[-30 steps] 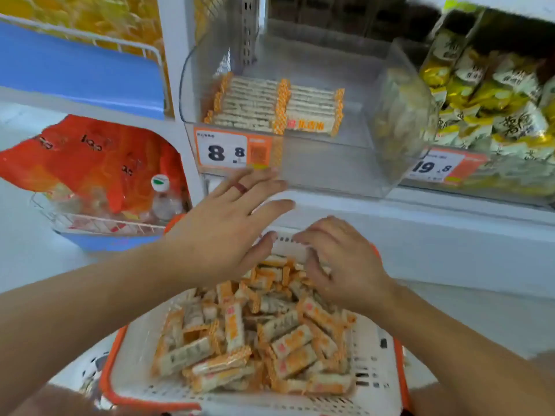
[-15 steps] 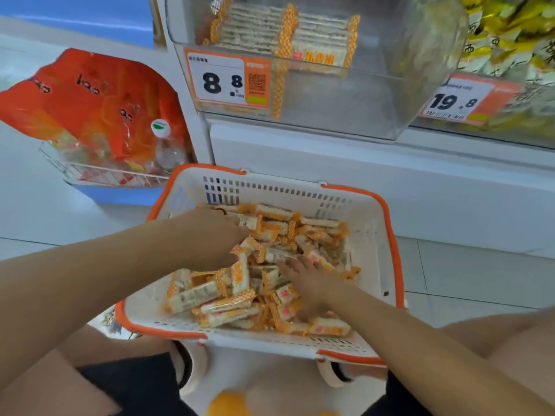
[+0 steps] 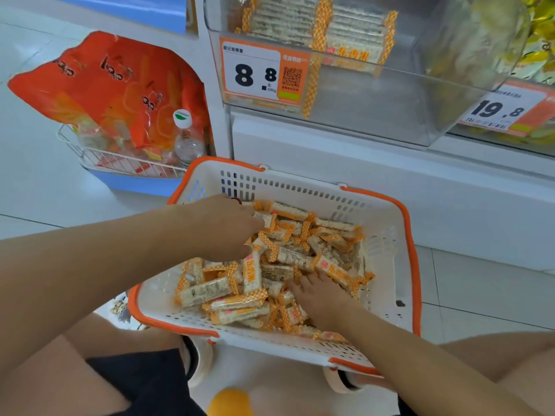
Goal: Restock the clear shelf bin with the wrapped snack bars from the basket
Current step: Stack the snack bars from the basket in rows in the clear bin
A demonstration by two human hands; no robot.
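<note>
A white basket with an orange rim [image 3: 412, 265] sits on the floor between my knees, holding a loose pile of several orange-and-white wrapped snack bars [image 3: 270, 271]. My left hand [image 3: 222, 228] reaches into the pile's far left side, fingers curled down around bars there. My right hand [image 3: 319, 294] lies on the near right of the pile, fingertips pushed in among the bars. Above, the clear shelf bin [image 3: 375, 109] holds a neat row of the same bars [image 3: 285, 19] at its back, behind an 8.8 price tag [image 3: 255, 73].
To the right, a neighbouring bin of yellow packets [image 3: 540, 25] carries a 19.8 label [image 3: 501, 112]. At left, orange snack bags [image 3: 120, 85] and a bottle [image 3: 187, 139] fill a wire rack [image 3: 120, 163]. White shelf base behind the basket; tiled floor around.
Both hands came down from in front of the shelf bin into the basket. The view tilted down. Since half a second ago the left hand has shifted a little further right into the pile.
</note>
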